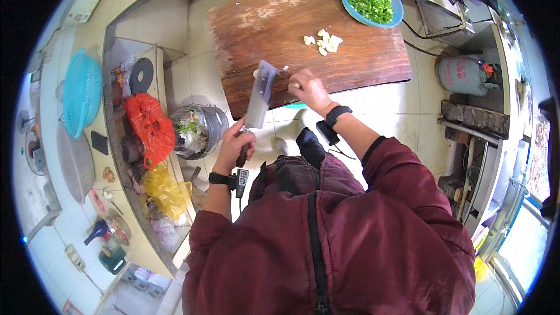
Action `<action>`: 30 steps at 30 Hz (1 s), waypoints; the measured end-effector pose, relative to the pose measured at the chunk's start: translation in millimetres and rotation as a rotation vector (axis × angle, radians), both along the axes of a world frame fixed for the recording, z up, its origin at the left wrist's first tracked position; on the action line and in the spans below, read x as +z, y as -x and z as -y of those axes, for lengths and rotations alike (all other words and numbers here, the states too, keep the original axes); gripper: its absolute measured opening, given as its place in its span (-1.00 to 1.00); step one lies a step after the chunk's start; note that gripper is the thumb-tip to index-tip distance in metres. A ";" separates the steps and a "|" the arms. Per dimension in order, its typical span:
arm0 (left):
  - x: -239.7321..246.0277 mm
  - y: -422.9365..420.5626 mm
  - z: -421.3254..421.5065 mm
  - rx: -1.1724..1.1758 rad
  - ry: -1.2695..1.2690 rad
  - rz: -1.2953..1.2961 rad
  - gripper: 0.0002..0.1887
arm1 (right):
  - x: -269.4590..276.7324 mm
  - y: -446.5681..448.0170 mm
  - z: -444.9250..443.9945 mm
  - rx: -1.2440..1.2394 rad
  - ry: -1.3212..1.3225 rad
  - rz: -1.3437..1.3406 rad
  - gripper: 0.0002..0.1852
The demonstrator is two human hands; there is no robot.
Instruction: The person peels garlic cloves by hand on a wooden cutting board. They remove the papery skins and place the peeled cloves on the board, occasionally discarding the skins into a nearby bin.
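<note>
My left hand grips the dark handle of a cleaver, whose broad blade reaches over the near edge of a wooden cutting board. Close to the right of the blade, my right hand pinches a small pale piece, seemingly a garlic clove, just above the board. A small white bit shows by the blade's tip, and another pale piece is partly covered by the blade. Farther back lies a loose group of peeled garlic cloves. A blue bowl of chopped greens sits at the far right corner.
Left of the board stands a clear plastic bin with scraps. Red and yellow plastic bags fill the shelf beyond it. A blue-green basket rests on the left counter. A gas cylinder is under the right counter.
</note>
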State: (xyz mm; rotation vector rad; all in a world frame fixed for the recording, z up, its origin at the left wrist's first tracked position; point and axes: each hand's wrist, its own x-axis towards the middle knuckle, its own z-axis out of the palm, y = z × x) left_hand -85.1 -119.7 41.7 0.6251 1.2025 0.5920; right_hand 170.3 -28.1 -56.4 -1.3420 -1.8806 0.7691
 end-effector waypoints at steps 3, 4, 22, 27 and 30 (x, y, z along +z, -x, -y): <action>-5.0 7.0 -6.6 0.033 -0.096 -0.077 -0.38 | 1.0 17.9 0.2 0.103 0.137 -0.106 -0.76; -7.1 6.6 -6.2 0.029 -0.147 -0.078 -0.37 | 2.4 20.9 -0.5 0.090 0.126 -0.130 -0.73; -79.1 -51.5 7.4 -0.710 -1.003 -1.405 -0.24 | -11.7 -62.4 81.9 -0.473 0.383 -0.273 -0.71; -69.9 -41.3 7.1 -0.570 -1.001 -1.205 -0.28 | 2.1 -44.5 65.9 -0.465 0.401 -0.252 -0.77; -44.1 -34.9 2.3 -0.118 -0.815 -0.658 -0.35 | 12.0 -28.3 53.9 -0.236 0.226 -0.083 -0.78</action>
